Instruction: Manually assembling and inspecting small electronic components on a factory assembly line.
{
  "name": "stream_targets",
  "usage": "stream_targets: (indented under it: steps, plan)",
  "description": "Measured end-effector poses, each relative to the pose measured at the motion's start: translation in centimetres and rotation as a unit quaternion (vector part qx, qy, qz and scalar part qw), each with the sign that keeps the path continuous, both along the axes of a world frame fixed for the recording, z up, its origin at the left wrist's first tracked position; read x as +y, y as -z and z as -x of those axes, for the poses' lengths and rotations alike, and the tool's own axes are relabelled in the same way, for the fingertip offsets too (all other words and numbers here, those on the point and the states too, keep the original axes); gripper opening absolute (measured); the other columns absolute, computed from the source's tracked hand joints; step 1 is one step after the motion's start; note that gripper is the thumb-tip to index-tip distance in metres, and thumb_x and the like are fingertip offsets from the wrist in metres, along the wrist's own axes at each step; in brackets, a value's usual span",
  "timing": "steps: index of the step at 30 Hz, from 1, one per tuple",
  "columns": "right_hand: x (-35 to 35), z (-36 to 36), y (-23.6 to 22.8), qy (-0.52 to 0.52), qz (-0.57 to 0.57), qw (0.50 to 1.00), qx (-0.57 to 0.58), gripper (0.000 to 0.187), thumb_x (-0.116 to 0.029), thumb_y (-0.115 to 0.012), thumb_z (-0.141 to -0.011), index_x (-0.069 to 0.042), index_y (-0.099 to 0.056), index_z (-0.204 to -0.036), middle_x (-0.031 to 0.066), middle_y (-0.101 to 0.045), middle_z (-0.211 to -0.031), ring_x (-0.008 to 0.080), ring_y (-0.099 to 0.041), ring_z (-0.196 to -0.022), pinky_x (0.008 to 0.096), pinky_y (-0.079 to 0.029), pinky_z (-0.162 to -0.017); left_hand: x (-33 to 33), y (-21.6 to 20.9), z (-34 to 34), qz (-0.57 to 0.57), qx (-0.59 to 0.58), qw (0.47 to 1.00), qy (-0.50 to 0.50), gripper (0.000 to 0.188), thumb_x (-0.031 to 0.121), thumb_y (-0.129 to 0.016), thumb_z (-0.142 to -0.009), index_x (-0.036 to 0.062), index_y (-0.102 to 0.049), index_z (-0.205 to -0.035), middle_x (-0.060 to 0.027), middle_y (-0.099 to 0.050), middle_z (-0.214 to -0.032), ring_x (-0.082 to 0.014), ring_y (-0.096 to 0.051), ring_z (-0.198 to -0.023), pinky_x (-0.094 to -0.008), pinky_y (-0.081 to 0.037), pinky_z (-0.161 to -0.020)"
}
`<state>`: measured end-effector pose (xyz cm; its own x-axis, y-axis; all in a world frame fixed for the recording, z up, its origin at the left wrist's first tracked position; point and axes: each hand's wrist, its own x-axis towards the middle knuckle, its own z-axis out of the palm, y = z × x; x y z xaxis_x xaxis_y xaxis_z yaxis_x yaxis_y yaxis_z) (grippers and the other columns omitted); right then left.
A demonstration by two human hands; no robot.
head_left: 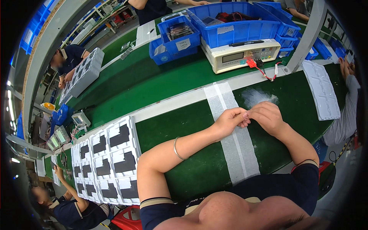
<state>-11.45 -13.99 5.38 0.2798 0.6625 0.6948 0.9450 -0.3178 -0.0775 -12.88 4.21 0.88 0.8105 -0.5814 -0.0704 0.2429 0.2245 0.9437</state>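
My left hand and my right hand meet over a strip of white paper taped across the green bench. The fingers of both are curled and pinched together at the tips. What they hold between them, if anything, is too small or hidden to make out. Just beyond my right hand lies a small heap of clear plastic film pieces. A bracelet circles my left forearm.
White trays with dark flat parts stand at my left. A pale tray lies at right. Beyond the metal rail sit a bench meter with red and black leads, and blue bins. Co-workers are around the line.
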Motion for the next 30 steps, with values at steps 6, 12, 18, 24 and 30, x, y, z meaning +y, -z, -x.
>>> stream_targets:
  steps: [6, 12, 18, 24, 30]
  plan:
    - [0.1, 0.4, 0.2, 0.038, -0.051, 0.986, 0.157, 0.015, -0.006, -0.067, -0.068, -0.003, -0.061, -0.081, 0.007, -0.058, -0.079, 0.0216, -0.058, -0.071, 0.0301, -0.046, -0.061, -0.1, 0.2, 0.1, 0.005, -0.01, 1.0, -0.008, 0.019, 0.018, -0.046, -0.092, 0.0004, -0.055, -0.092, -0.0034, -0.056, -0.082, -0.0087, -0.051, -0.074, -0.0226, -0.043, -0.071]
    - [0.0, 0.6, 0.4, 0.048, -0.072, 0.957, 0.279, 0.011, -0.001, -0.064, -0.07, -0.002, -0.061, -0.081, 0.0083, -0.056, -0.079, 0.0222, -0.057, -0.07, 0.0291, -0.045, -0.061, 0.1, 0.3, 0.0, -0.011, -0.029, 1.0, 0.005, 0.017, 0.015, -0.048, -0.091, 0.0001, -0.055, -0.093, -0.004, -0.057, -0.082, -0.0085, -0.051, -0.074, -0.0226, -0.044, -0.07]
    - [-0.1, 0.9, 0.2, 0.056, -0.057, 0.959, 0.272, 0.01, 0.002, -0.063, -0.071, -0.001, -0.059, -0.08, 0.0082, -0.056, -0.08, 0.0216, -0.057, -0.07, 0.0284, -0.045, -0.061, 0.0, -0.1, -0.1, -0.024, -0.038, 0.999, 0.015, 0.018, 0.016, -0.049, -0.091, -0.0004, -0.055, -0.094, -0.0042, -0.056, -0.08, -0.0086, -0.051, -0.073, -0.0227, -0.044, -0.069]
    - [-0.1, 1.0, 0.2, 0.016, -0.086, 0.943, 0.321, 0.012, 0.0, -0.063, -0.072, -0.001, -0.058, -0.083, 0.0081, -0.055, -0.08, 0.0193, -0.057, -0.069, 0.028, -0.046, -0.06, -0.1, 0.3, -0.1, -0.016, -0.035, 0.999, 0.017, 0.016, 0.016, -0.05, -0.09, 0.0, -0.054, -0.091, -0.004, -0.055, -0.078, -0.0091, -0.051, -0.072, -0.023, -0.044, -0.068]
    - [-0.3, 0.9, 0.0, 0.032, -0.049, 0.932, 0.358, 0.008, -0.002, -0.062, -0.075, -0.002, -0.059, -0.083, 0.0081, -0.056, -0.078, 0.0197, -0.057, -0.067, 0.0282, -0.045, -0.06, 0.1, 0.0, 0.1, -0.02, -0.034, 0.999, 0.008, 0.013, 0.013, -0.052, -0.088, 0.0004, -0.054, -0.089, -0.0042, -0.056, -0.078, -0.0087, -0.051, -0.07, -0.023, -0.044, -0.066]
